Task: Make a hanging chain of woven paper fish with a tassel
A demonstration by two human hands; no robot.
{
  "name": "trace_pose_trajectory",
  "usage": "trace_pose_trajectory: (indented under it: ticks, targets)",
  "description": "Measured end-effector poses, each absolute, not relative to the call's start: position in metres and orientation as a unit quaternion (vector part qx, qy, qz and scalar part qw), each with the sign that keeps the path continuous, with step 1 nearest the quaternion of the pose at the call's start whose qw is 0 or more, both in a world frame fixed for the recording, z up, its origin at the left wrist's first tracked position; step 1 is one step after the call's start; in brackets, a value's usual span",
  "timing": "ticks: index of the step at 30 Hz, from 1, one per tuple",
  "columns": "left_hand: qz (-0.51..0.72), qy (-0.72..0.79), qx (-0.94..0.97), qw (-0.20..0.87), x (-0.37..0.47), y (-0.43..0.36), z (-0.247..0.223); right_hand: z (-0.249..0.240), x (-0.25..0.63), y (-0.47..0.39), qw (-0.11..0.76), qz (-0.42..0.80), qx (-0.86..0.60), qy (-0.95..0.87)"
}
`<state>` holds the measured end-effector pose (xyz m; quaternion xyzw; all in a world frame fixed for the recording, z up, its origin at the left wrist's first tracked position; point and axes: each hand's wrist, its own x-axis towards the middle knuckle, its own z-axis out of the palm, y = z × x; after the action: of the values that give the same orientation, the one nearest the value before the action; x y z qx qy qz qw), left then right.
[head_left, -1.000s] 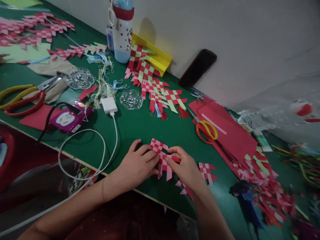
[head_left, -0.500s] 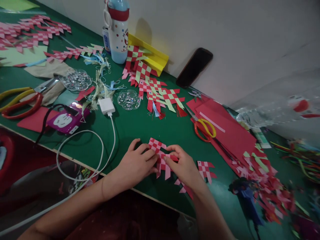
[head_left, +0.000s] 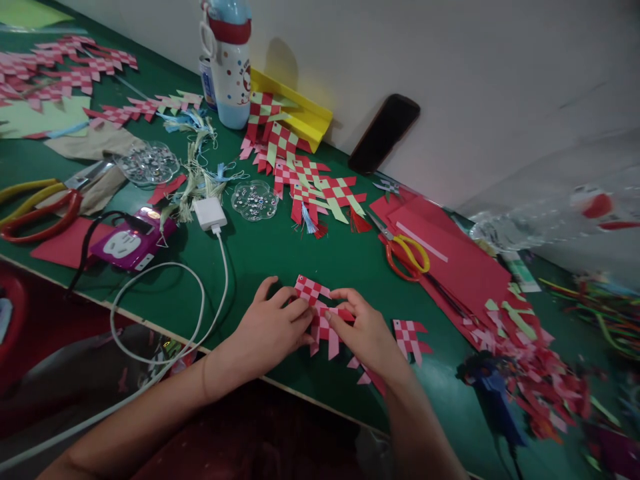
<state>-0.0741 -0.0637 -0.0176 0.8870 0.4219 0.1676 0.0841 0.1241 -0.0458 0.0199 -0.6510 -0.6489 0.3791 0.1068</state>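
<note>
Between my hands, near the table's front edge, is a woven paper fish (head_left: 327,331) in red and pink checks. My left hand (head_left: 274,325) grips its left side, the fingers bent over it and partly hiding it. From the right, my right hand (head_left: 361,332) pinches a strip of the same fish between thumb and fingers. Just beyond lies a second red-and-pink fish (head_left: 309,289) with an eye on it, touching or overlapping the held one. Another paper fish (head_left: 409,337) rests to the right of my right hand, and more woven paper is partly hidden below that wrist.
Orange-and-yellow scissors (head_left: 407,257) lie by red paper sheets (head_left: 450,247). Behind are finished fish (head_left: 285,143), a bottle (head_left: 233,73) and a phone (head_left: 385,133). Left are an eye-bead dish (head_left: 255,200), a white charger (head_left: 210,213), its cable and a purple socket (head_left: 131,243). Paper scraps (head_left: 545,380) lie right.
The view has shifted slightly, so the background things sit a little further left. My hands keep almost the same hold on the paper fish.
</note>
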Motion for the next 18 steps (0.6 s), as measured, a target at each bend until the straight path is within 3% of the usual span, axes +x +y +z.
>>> trace_pose_trajectory:
  ticks: [18]
  targets:
    - [0.166,0.416,0.890,0.083,-0.0765,-0.0647,-0.0158,0.0225,0.1307,-0.0560,0.119,0.378,-0.652,-0.647]
